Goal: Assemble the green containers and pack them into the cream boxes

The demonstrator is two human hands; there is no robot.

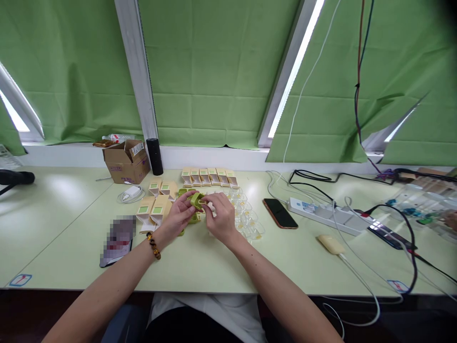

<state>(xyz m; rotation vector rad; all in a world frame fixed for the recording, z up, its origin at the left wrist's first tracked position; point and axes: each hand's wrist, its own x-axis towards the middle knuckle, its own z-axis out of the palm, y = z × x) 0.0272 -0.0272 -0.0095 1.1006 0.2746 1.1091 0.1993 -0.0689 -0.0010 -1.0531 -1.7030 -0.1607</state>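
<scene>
My left hand (pixel 180 213) is closed on a small olive-green plastic case (pixel 196 200), held just above the table. The fingertips of my right hand (pixel 220 214) pinch at the right side of that same case, by a pale loop-like piece too small to make out. More green cases (pixel 193 218) lie beneath and around my hands, partly hidden. Right of my right hand, clear plastic pieces with yellow spots (pixel 250 219) stand in rows. To the left are cream cardboard boxes (pixel 161 206) with green labels, their ends open.
A row of cream boxes (pixel 209 177) lines the back. A cardboard carton (pixel 127 164) and a black cylinder (pixel 154 157) stand at back left. One phone (pixel 117 238) lies left, another phone (pixel 280 213) right, near a power strip (pixel 324 215) and tangled cables.
</scene>
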